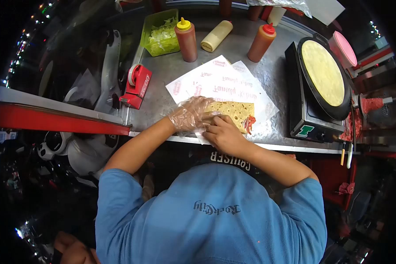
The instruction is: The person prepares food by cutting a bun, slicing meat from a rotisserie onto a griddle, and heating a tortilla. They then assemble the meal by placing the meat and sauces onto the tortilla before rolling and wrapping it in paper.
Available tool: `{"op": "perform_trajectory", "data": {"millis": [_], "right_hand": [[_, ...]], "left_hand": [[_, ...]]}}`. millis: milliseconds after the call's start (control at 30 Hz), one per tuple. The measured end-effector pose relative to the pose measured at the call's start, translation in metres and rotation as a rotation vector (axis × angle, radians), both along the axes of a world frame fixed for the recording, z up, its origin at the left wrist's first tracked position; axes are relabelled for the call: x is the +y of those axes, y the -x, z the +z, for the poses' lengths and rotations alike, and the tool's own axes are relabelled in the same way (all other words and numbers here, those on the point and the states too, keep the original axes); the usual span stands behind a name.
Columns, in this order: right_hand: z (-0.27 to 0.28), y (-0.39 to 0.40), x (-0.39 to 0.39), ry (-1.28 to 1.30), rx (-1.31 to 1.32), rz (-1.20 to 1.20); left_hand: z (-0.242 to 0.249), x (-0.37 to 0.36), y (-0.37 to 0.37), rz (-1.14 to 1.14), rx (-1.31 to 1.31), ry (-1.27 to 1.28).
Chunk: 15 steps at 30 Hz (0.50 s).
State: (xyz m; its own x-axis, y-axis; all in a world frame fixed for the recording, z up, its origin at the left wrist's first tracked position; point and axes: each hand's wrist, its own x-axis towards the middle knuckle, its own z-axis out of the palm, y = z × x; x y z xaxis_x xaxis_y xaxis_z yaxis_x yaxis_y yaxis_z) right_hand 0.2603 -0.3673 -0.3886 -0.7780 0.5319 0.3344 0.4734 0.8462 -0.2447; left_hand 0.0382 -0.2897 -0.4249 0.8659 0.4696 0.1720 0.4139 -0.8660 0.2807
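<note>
A browned flatbread wrap (233, 110) lies on printed wrapping paper (233, 83), red filling showing at its right end. My left hand (190, 115), in a clear plastic glove, is closed around the left part of the wrap. Bare and curled, my right hand (226, 135) grips the wrap's near edge beside the left one. The fingertips of both hands are partly hidden where they meet.
Sauce bottles with a yellow cap (187, 42) and a red cap (262, 43) stand behind the paper, near a rolled wrap (217, 36) and a green lettuce tub (148, 39). A tape dispenser (136, 88) sits left; a round griddle with flatbread (323, 72) sits right.
</note>
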Motion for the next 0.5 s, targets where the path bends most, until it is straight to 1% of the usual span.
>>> {"op": "perform_trajectory", "data": {"millis": [33,67,100,167,200,233,267,300,333,367,400,433,467,500], "right_hand": [[0.004,0.000,0.001,-0.003,-0.009,-0.011],[0.009,0.002,0.004,-0.006,-0.053,-0.009],[0.014,0.005,0.006,-0.008,-0.094,-0.007],[0.023,0.008,0.002,-0.057,-0.100,-0.038],[0.026,0.007,-0.002,-0.048,-0.083,-0.089],[0.028,0.007,-0.002,-0.039,-0.065,-0.136],[0.029,0.004,-0.002,-0.039,-0.064,-0.134],[0.030,0.001,-0.002,0.016,-0.054,-0.159],[0.030,-0.002,-0.003,0.074,-0.045,-0.183],[0.027,-0.002,-0.002,0.079,-0.045,-0.177],[0.022,-0.002,0.001,0.140,-0.008,-0.277],[0.021,-0.001,0.004,0.198,0.029,-0.379],[0.025,-0.001,0.006,0.220,0.102,-0.422],[0.025,-0.001,0.007,0.219,0.102,-0.417]], "left_hand": [[0.001,0.004,-0.001,-0.031,0.022,0.063],[-0.002,0.009,-0.002,-0.026,0.084,0.049],[-0.003,0.009,-0.003,-0.035,0.076,0.043],[0.000,0.000,-0.003,0.160,-0.265,0.214],[0.001,-0.001,-0.003,0.154,-0.264,0.210],[0.007,-0.002,-0.002,0.097,-0.119,0.182],[0.012,-0.004,-0.001,0.044,0.025,0.156],[0.014,-0.007,0.001,-0.006,0.168,0.135],[0.008,-0.006,0.005,-0.020,0.032,0.071],[-0.002,-0.002,0.014,-0.013,0.033,0.076],[-0.011,0.004,0.025,-0.019,-0.043,0.177],[-0.005,0.007,0.030,-0.025,-0.119,0.276],[-0.001,0.005,0.033,-0.045,-0.125,0.279],[0.004,0.004,0.037,-0.040,-0.126,0.277]]}}
